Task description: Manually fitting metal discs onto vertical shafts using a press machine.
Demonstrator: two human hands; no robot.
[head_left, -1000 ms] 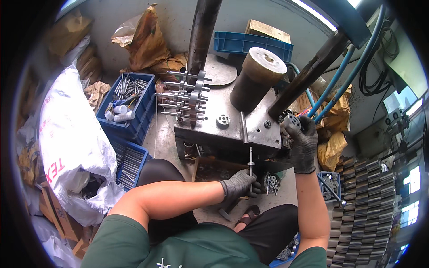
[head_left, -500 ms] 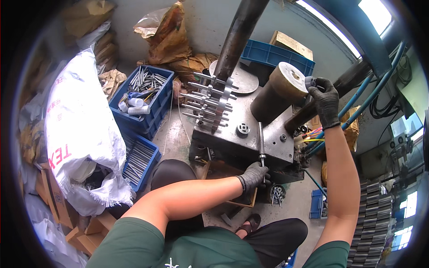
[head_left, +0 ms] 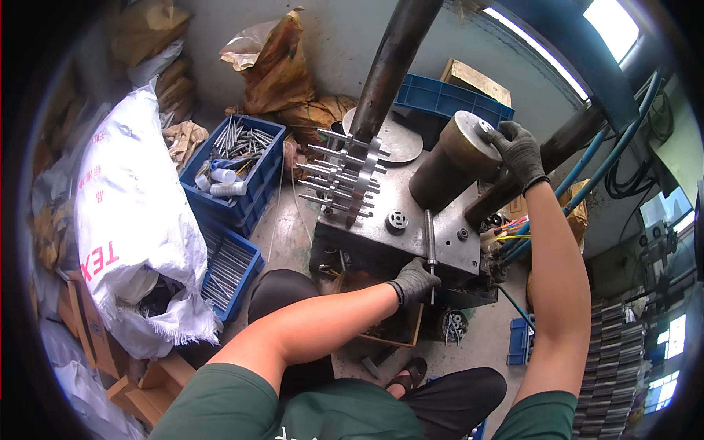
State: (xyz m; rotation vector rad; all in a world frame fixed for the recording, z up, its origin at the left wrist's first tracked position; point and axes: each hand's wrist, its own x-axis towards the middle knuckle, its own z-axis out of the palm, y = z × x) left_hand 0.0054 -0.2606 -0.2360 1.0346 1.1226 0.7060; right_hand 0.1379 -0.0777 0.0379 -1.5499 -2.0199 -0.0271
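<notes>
My left hand (head_left: 416, 281), in a dark grey glove, closes around the lower end of a slim metal rod (head_left: 430, 246). The rod's thicker upper part lies over the front of a steel machine block (head_left: 455, 253). On the right, my gloved right hand (head_left: 522, 154) grips a small round metal part (head_left: 484, 129) at the flat top of a stout steel cylinder (head_left: 463, 139). Its fingers partly hide that part. A holed metal disc (head_left: 397, 221) and a small dark ring (head_left: 463, 234) lie on the block, either side of the rod.
Left of the block's post stands a rack (head_left: 367, 172) of pointed metal rods. Blue crates (head_left: 257, 165) of metal parts and a white woven sack (head_left: 139, 213) are at left. Blue hoses (head_left: 601, 165) run along the right. A wooden box (head_left: 411, 330) sits below the block.
My right hand has moved left and slightly down, bringing the small round part over the cylinder top. My left hand has shifted slightly left and up, still on the rod.
</notes>
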